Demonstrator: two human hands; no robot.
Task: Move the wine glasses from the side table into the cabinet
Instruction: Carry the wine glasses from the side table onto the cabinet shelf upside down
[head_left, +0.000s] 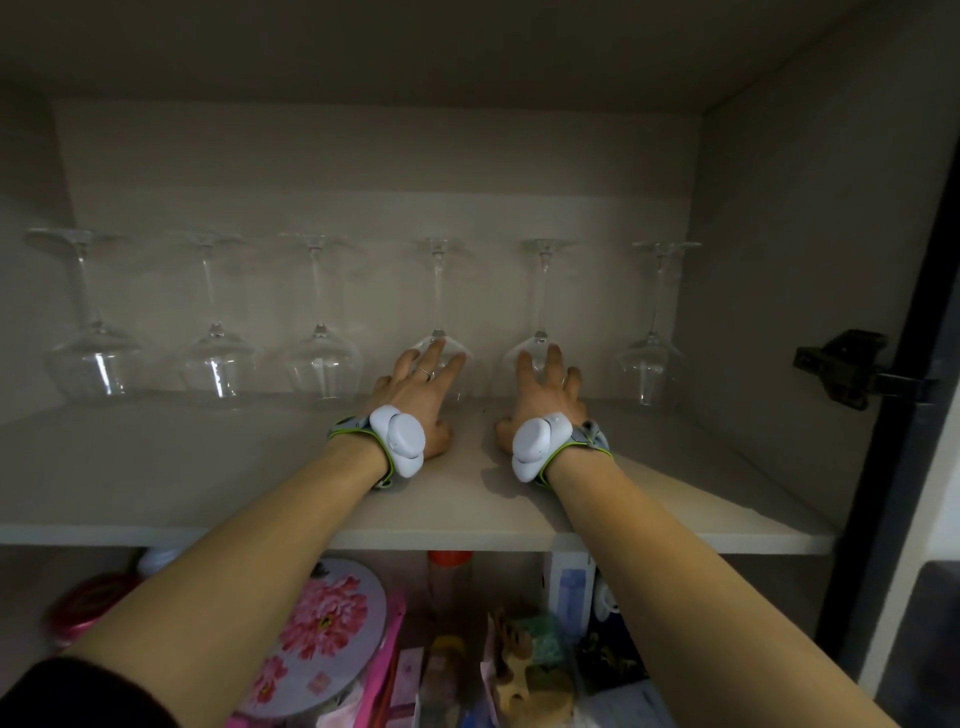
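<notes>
wine glasses stood in one row at the back of the cabinet shelf, six of them, all upside down with the feet up. counting from the left wall of the cabinet, the first glass, the second glass and the third glass were free, with gaps between them. the fourth glass had the left hand on its bowl, fingers spread and straight against the near side of the glass; a ring was on one finger. the fifth glass had the right hand on its bowl in the same way, fingers spread and laid on the glass, not curled around it. both thumbs were low, near the shelf board. the sixth glass stood alone, nearest to the right wall of the cabinet. each wrist carried a white device on a grey band with green edge, the left wrist device and the right wrist device. on the right wall a dark hinge was fixed. under the shelf lay a round floral fan, a bottle with an orange cap and other small items that were too blurred to name.
</notes>
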